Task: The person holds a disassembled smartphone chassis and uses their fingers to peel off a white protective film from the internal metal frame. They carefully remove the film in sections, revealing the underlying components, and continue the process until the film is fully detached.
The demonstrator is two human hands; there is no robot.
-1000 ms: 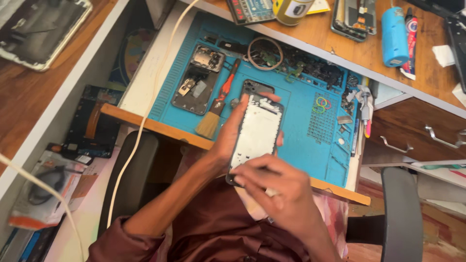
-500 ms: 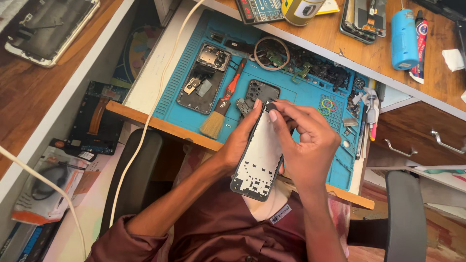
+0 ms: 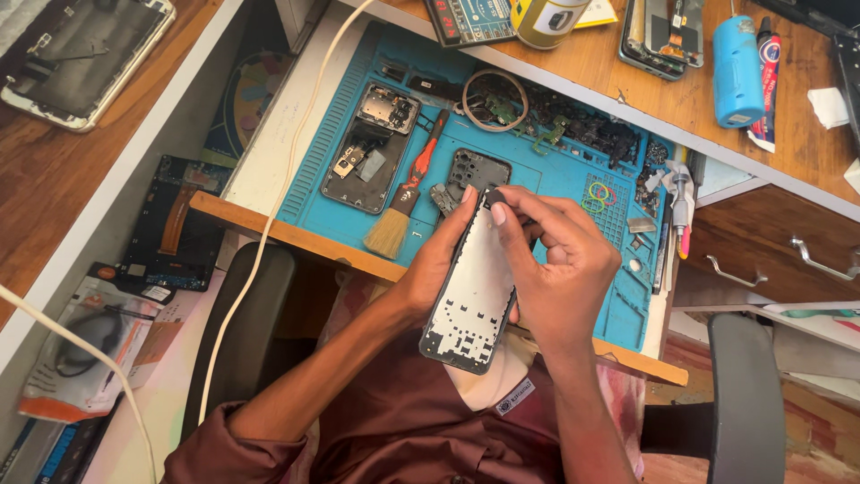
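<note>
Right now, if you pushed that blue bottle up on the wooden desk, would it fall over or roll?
The blue bottle looks tall and narrow for its base, so a push near the top would probably tip it. Its body seems round, so once down it would likely roll, perhaps toward the tube right beside it. It looks like plastic, so probably not fragile.

1 head-worn camera looks steeply down, close over the blue work mat (image 3: 555,179) and lap.
</note>
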